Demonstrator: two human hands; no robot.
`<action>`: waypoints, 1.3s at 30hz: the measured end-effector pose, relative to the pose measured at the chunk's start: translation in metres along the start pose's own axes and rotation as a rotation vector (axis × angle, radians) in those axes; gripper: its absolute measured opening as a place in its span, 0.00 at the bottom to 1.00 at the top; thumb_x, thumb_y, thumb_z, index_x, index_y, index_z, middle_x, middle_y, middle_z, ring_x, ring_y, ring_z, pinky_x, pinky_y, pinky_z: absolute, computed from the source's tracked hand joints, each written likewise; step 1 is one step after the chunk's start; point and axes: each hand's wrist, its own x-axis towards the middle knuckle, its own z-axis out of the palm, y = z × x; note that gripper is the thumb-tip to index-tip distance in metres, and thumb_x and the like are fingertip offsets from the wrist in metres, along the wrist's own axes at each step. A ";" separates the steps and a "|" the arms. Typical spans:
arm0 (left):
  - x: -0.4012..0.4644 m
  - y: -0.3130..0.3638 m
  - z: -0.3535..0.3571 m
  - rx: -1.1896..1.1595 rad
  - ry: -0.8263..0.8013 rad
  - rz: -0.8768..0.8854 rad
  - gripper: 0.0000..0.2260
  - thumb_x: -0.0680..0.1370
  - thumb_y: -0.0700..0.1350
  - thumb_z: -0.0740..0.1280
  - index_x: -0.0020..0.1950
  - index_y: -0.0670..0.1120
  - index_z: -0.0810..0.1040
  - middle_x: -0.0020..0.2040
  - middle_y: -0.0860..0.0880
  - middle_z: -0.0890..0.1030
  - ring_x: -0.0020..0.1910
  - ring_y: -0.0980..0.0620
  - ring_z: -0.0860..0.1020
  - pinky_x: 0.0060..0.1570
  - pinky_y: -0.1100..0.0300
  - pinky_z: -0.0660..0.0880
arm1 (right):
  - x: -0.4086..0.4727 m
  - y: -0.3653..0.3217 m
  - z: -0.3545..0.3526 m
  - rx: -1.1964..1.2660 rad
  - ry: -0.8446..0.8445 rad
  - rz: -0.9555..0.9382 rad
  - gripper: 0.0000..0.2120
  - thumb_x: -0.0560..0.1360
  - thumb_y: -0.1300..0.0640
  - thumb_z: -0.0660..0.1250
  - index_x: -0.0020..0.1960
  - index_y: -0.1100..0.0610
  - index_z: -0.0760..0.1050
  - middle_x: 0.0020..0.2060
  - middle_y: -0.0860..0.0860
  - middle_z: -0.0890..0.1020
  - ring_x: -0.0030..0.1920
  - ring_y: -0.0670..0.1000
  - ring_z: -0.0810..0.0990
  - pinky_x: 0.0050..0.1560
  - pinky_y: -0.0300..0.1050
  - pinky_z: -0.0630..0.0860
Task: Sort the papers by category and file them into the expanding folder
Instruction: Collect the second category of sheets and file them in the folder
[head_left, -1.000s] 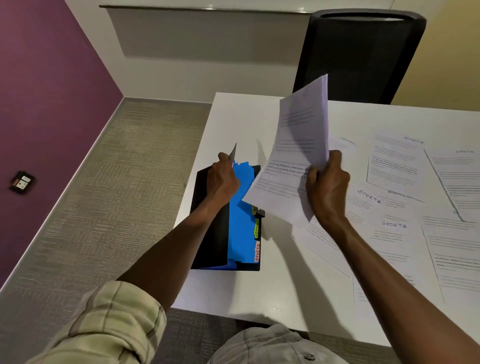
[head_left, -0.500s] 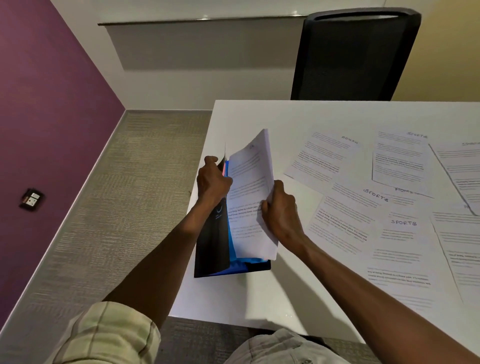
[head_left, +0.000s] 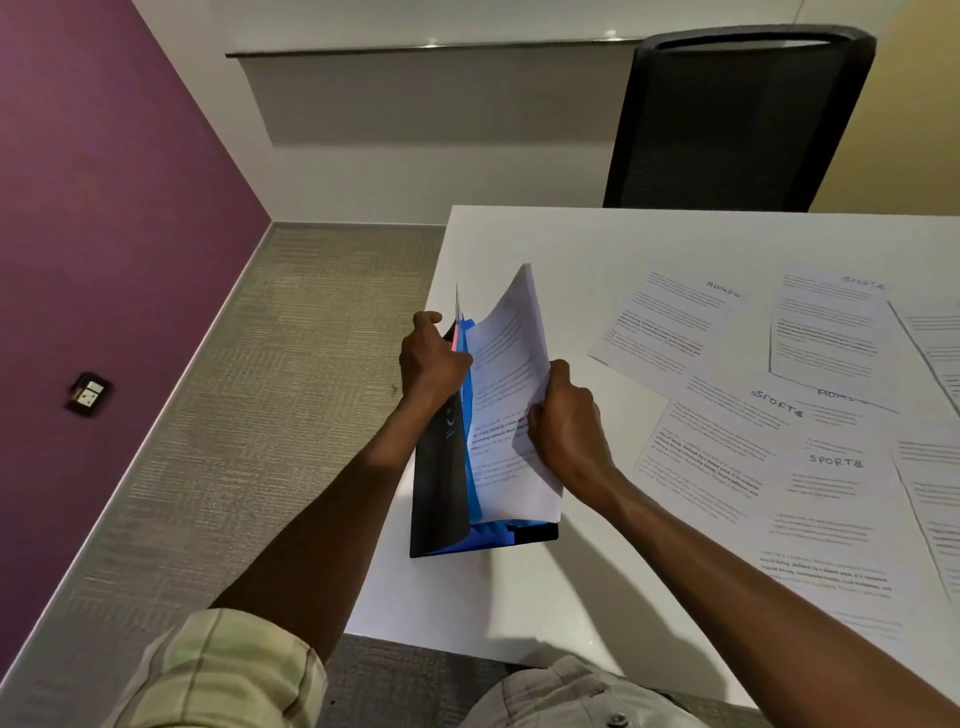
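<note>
Gripping a printed sheet (head_left: 506, 395) by its right edge, the right hand (head_left: 569, 431) is closed in a pinch, thumb on the printed face and fingers curled behind. The sheet is held nearly upright and is lowered partway into the expanding folder (head_left: 447, 467), its bottom edge hidden among the blue pockets. The folder's far upper edge is clasped by the left hand (head_left: 431, 358) — fingers folded over the black cover, keeping the mouth pulled apart. The folder stands on its spine near the left edge of a white table (head_left: 519, 597), its black cover facing left. To the right, well apart from the folder, more loose papers (head_left: 769, 415) are spread flat and overlapping, several headed by hand "SPORTS" or "ADMIN". Beyond the table's far edge a black chair (head_left: 737, 124) is seen — to the left, grey carpet and a purple wall.
</note>
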 end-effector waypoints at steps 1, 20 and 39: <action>0.000 0.000 0.000 -0.004 -0.001 -0.003 0.29 0.73 0.42 0.75 0.69 0.47 0.64 0.57 0.45 0.79 0.46 0.52 0.77 0.38 0.61 0.73 | 0.003 0.000 0.004 -0.001 -0.009 0.014 0.14 0.80 0.54 0.63 0.62 0.56 0.63 0.50 0.51 0.77 0.38 0.47 0.78 0.32 0.31 0.70; -0.009 -0.001 -0.018 0.016 0.021 0.039 0.30 0.72 0.40 0.74 0.70 0.44 0.66 0.55 0.43 0.79 0.49 0.49 0.78 0.43 0.59 0.72 | 0.038 -0.008 0.068 -0.234 -0.306 -0.103 0.09 0.74 0.66 0.68 0.53 0.69 0.74 0.48 0.64 0.81 0.48 0.61 0.80 0.46 0.50 0.73; -0.014 0.003 0.014 0.186 0.010 0.161 0.24 0.74 0.38 0.72 0.67 0.42 0.66 0.56 0.40 0.80 0.54 0.41 0.80 0.44 0.58 0.71 | 0.029 0.029 0.045 -0.320 -0.082 -0.125 0.08 0.80 0.58 0.60 0.55 0.62 0.71 0.50 0.59 0.78 0.43 0.57 0.77 0.40 0.45 0.66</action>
